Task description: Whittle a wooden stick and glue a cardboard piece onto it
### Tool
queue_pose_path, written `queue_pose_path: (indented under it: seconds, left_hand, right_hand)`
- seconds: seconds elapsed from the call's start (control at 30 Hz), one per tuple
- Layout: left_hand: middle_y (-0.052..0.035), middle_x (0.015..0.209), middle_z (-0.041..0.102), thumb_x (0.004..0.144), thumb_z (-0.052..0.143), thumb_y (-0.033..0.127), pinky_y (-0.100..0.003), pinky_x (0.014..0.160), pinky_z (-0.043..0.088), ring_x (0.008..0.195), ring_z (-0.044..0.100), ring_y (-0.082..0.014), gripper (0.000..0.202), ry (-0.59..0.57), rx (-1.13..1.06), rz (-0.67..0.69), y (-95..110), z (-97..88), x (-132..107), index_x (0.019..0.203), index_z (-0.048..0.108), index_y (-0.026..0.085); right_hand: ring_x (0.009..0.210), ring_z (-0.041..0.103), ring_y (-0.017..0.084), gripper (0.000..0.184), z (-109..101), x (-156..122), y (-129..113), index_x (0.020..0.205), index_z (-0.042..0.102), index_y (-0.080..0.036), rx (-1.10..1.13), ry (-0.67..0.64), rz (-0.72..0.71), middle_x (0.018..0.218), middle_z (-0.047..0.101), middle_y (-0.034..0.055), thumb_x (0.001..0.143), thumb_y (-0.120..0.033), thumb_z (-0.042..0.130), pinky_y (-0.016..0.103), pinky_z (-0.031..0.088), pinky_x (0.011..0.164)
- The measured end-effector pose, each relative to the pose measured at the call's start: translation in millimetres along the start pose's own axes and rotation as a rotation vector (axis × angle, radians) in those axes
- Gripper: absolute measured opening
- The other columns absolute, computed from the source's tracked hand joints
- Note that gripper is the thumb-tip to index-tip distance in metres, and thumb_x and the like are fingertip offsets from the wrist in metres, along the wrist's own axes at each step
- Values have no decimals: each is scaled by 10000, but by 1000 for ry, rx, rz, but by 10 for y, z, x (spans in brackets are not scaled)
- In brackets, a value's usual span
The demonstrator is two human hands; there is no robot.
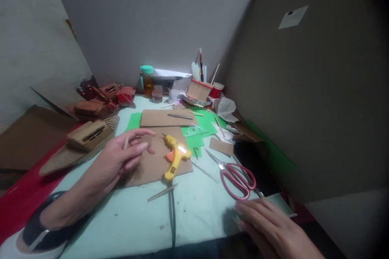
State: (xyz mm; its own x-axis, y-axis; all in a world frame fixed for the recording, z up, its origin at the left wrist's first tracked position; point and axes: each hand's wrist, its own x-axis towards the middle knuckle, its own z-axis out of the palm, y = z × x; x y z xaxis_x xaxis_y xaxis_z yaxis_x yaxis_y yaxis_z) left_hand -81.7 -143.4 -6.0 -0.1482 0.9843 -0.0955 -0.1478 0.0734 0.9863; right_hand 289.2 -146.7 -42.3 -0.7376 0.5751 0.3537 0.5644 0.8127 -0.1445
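My left hand [124, 156] hovers over the brown cardboard sheet [152, 170], its fingers loosely curled. A short pale wooden stick [126, 142] shows between its fingers. Just to the right, a yellow glue gun [175, 156] with an orange trigger lies on the cardboard, its dark cord [172, 218] trailing toward the near edge. My right hand [270, 222] is low over the table at the near right, blurred, with fingers bent downward; whether it holds anything is hidden. Beyond it are scissors [238, 180] with red handles. A thin stick [162, 192] lies below the glue gun.
Cardboard boat-like models [91, 135] stand at the left. Along the back are a bottle with a teal lid [147, 81], small cups and a stick-covered holder [199, 90]. Green sheets [209, 123], a cardboard piece [221, 146] and a black flat object [255, 166] lie right.
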Motion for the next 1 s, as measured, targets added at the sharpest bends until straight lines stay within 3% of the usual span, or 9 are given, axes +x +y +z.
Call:
queue_pose_path:
  seconds: [0.1, 0.2, 0.3, 0.4, 0.53, 0.63, 0.77, 0.87, 1.0]
  left_hand:
    - [-55, 850, 709, 879, 714, 281, -147, 428, 189, 427, 312, -3, 310, -45, 39, 0, -22, 5, -3, 1170, 647, 197]
    - [-58, 871, 706, 899, 693, 317, -171, 435, 200, 434, 312, -13, 338, -54, 64, -9, -107, -4, 2, 1208, 628, 195]
    - [-54, 863, 702, 908, 678, 339, -188, 435, 144, 422, 274, -9, 369, -37, 67, -30, -188, -22, 2, 1235, 593, 188]
    - [-51, 841, 707, 914, 663, 359, -209, 447, 83, 408, 226, 0, 368, -33, 49, -60, -214, -26, -18, 1219, 565, 178]
    - [-21, 836, 698, 932, 627, 353, -227, 455, 113, 418, 243, -13, 270, -49, -9, -77, -188, -23, -60, 1130, 567, 180]
    - [-23, 847, 703, 953, 593, 370, -247, 462, 129, 428, 241, -25, 239, -69, -40, -63, -170, -40, -80, 1092, 597, 175]
    - [5, 679, 644, 978, 541, 436, -261, 481, 186, 449, 240, -69, 345, -42, -12, -66, -175, -75, -99, 1196, 616, 179]
    - [57, 543, 506, 972, 539, 491, -263, 488, 207, 469, 272, -103, 395, -6, 11, -76, -186, -85, -110, 1239, 600, 207]
    - [83, 483, 432, 953, 561, 521, -255, 495, 232, 475, 304, -117, 390, 25, -2, -54, -200, -73, -100, 1215, 572, 233]
  right_hand:
    - [818, 658, 185, 158, 111, 567, -309, 1021, 629, -229, 307, -92, 89, 923, 697, 31, 1032, -188, 476, 290, 559, 722]
    - [948, 630, 225, 164, 334, 952, -471, 1140, 611, -212, 363, -110, 104, 1049, 678, 66, 991, -168, 556, 345, 557, 790]
    - [946, 607, 251, 154, 564, 1105, -487, 1061, 648, -201, 316, -107, 50, 1043, 665, 89, 973, -148, 533, 366, 550, 774]
    - [889, 617, 226, 244, 691, 1139, -458, 1016, 674, -251, 282, -51, -5, 923, 649, 58, 1000, -141, 457, 326, 539, 754]
    - [832, 600, 212, 235, 579, 1193, -447, 1056, 659, -233, 327, 6, -126, 875, 617, 55, 959, -116, 481, 313, 516, 726]
    - [845, 593, 185, 253, 330, 1318, -453, 1063, 617, -226, 472, 7, -97, 942, 605, 57, 950, -80, 443, 276, 500, 729]
    - [756, 595, 140, 183, 80, 1638, -390, 928, 581, -229, 564, 99, -18, 856, 614, 7, 1001, -158, 430, 229, 475, 701]
    - [820, 644, 149, 216, 88, 1916, -279, 889, 640, -212, 662, 127, 31, 895, 685, 20, 1013, -235, 465, 239, 493, 757]
    - [834, 709, 156, 265, 293, 2135, -159, 784, 650, -194, 1070, 156, 150, 938, 743, 44, 994, -336, 571, 244, 557, 742]
